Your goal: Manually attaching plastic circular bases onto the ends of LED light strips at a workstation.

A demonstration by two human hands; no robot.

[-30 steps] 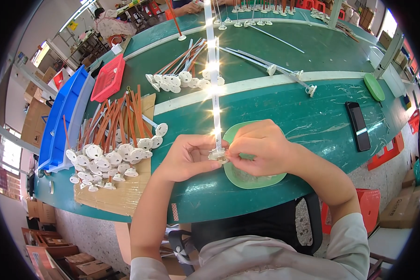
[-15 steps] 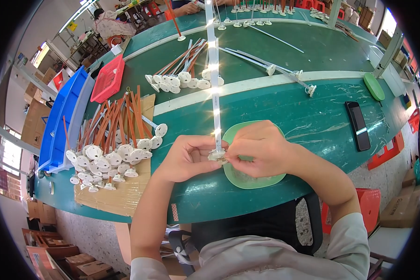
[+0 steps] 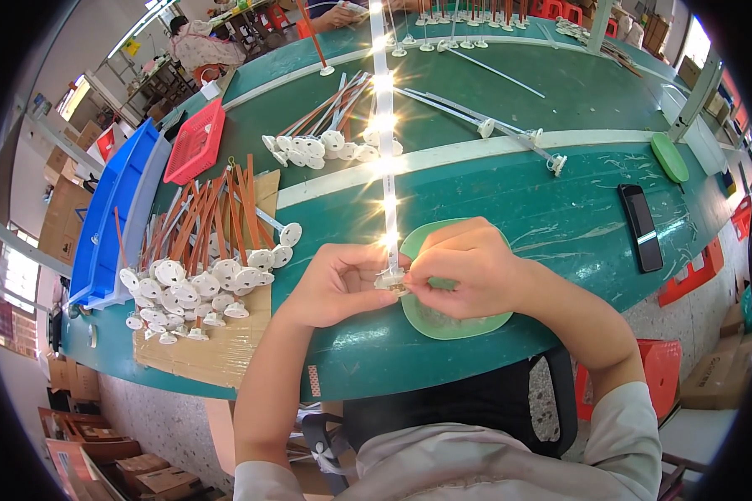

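Observation:
My left hand (image 3: 334,285) is closed on a slim light strip, its thumb and fingers around the round white base (image 3: 392,282) at the lower end. The narrow strip (image 3: 388,188) rises away from me, with several bright points along it. At the base's right edge, my right hand (image 3: 464,265) is closed in a pinch; whatever lies between its fingertips is too small to make out. Partly behind that hand sits a light green bowl (image 3: 459,327) on the table.
Several strips with white round bases (image 3: 184,288) lie piled on cardboard (image 3: 171,357) at left. Beyond are a red basket (image 3: 195,142), a blue bin (image 3: 113,217) and more strips (image 3: 309,149). A phone (image 3: 641,227) and green dish (image 3: 669,159) lie right. Another person's hand (image 3: 336,17) is across the table.
The light points on the strip look brighter and larger than before. Both hands keep nearly the same place and grip at the base.

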